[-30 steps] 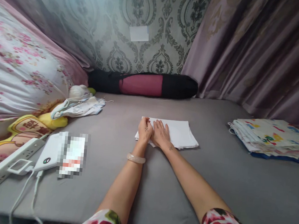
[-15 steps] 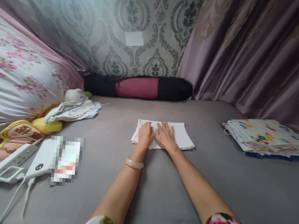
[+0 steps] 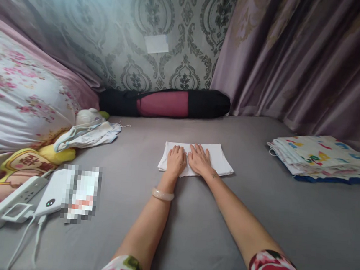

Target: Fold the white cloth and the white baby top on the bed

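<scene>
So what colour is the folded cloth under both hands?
Plain white folded cloth; the head view shows it best.

Home bedroom. Grey bed sheet (image 3: 255, 209) underfoot, floral quilt (image 3: 16, 95) at left, damask wallpaper (image 3: 165, 20) far, mauve curtain (image 3: 306, 58) at right. Folded laundry (image 3: 319, 157) on the right.

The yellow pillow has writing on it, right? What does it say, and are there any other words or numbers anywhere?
Yellow cartoon pillow: red characters on its label, too blurred and tilted to read.
Stack of printed cloths: coloured shapes only, no readable letters.
White power bank: just small dots, no words; the patch beside it is blurred out.
Folded white cloth under the left hand and right hand: plain, no text.
</scene>
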Action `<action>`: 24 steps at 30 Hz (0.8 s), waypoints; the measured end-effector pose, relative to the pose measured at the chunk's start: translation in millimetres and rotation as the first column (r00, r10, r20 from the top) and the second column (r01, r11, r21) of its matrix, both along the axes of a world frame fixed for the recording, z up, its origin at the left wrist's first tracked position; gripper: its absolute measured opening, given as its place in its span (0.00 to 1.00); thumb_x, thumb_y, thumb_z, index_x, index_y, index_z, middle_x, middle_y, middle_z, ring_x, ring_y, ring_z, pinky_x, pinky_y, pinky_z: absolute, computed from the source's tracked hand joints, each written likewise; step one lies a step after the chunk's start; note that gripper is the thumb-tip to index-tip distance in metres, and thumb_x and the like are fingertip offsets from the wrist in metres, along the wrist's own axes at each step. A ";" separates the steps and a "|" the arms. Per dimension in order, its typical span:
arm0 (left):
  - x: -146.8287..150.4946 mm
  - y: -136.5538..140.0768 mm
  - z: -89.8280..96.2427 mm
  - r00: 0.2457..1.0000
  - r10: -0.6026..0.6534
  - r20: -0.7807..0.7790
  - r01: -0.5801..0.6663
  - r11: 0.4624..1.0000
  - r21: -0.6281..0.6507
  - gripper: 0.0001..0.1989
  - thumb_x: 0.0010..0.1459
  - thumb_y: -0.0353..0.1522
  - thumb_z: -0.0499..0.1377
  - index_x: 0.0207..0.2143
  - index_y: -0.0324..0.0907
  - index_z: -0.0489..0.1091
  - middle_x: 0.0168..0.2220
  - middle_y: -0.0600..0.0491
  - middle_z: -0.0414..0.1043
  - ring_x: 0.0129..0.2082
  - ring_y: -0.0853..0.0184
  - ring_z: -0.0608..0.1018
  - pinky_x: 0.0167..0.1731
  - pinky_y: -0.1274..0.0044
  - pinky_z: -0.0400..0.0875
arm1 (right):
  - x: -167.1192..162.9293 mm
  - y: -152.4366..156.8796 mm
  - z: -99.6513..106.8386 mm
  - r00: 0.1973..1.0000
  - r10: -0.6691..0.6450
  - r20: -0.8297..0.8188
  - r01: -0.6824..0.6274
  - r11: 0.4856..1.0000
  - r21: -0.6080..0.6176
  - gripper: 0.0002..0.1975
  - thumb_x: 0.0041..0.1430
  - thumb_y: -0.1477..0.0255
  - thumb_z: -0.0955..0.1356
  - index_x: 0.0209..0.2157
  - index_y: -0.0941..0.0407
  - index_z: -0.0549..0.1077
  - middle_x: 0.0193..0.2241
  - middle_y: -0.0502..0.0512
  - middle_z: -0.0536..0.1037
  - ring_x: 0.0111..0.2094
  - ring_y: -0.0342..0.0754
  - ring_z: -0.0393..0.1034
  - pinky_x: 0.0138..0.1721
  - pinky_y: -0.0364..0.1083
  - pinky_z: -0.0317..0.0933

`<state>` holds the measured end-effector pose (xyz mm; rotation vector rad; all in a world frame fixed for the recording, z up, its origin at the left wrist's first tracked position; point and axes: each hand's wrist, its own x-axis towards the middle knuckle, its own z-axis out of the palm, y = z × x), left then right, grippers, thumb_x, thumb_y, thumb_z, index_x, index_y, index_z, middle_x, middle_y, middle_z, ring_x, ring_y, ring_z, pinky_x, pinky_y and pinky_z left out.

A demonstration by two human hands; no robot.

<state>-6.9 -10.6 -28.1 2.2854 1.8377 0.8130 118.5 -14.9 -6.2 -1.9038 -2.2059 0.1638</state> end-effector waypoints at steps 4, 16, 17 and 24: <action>3.2 -3.3 3.0 1.000 0.009 -0.010 -0.009 1.000 -0.008 0.18 0.64 0.33 0.48 0.54 0.37 0.63 0.59 0.36 0.63 0.63 0.52 0.62 0.60 0.58 0.54 | 15.8 -3.0 1.8 0.999 -0.033 0.018 0.032 0.999 0.043 0.27 0.67 0.67 0.52 0.64 0.61 0.57 0.65 0.64 0.55 0.67 0.56 0.43 0.64 0.61 0.34; 7.4 -4.2 -3.4 0.996 -0.013 -0.090 0.007 0.998 -0.058 0.23 0.65 0.39 0.48 0.58 0.40 0.63 0.62 0.37 0.59 0.64 0.50 0.59 0.61 0.54 0.50 | 27.4 -5.8 -2.8 0.997 -0.068 0.044 0.067 0.998 0.020 0.27 0.67 0.65 0.54 0.64 0.59 0.58 0.66 0.64 0.55 0.66 0.58 0.45 0.63 0.62 0.37; 7.5 -4.3 -3.0 0.996 -0.011 -0.090 0.005 0.998 -0.061 0.22 0.65 0.39 0.48 0.58 0.40 0.63 0.62 0.37 0.59 0.64 0.50 0.59 0.61 0.54 0.50 | 27.7 -5.6 -2.6 0.997 -0.068 0.042 0.068 0.998 0.016 0.27 0.67 0.65 0.53 0.64 0.59 0.58 0.66 0.64 0.55 0.66 0.57 0.45 0.63 0.62 0.37; 1.3 -5.5 5.8 0.997 0.005 -0.083 -0.010 0.998 -0.065 0.21 0.64 0.38 0.49 0.57 0.41 0.63 0.62 0.37 0.60 0.64 0.51 0.59 0.61 0.54 0.50 | 42.4 -2.5 0.8 0.995 -0.101 -0.012 0.100 0.995 -0.025 0.27 0.68 0.66 0.51 0.65 0.59 0.56 0.66 0.61 0.54 0.67 0.54 0.43 0.64 0.60 0.36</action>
